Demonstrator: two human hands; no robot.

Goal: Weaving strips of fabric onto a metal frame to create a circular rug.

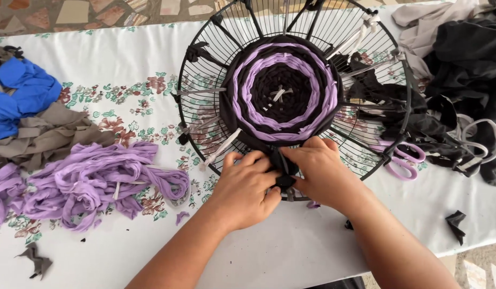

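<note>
Weaving is under way: both hands meet at the near rim of a round black wire frame lying on the worktop. The left hand and right hand are each closed on a black fabric strip, pinching it at the edge of the purple-and-black woven disc. Judging by this, the strip is being worked between spokes; next it needs snug tucking. Purple strips lie left, scissors right.

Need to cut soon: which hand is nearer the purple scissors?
Right. The right hand sits just left of the purple scissors; the left hand is farther left, beyond the right one.
</note>
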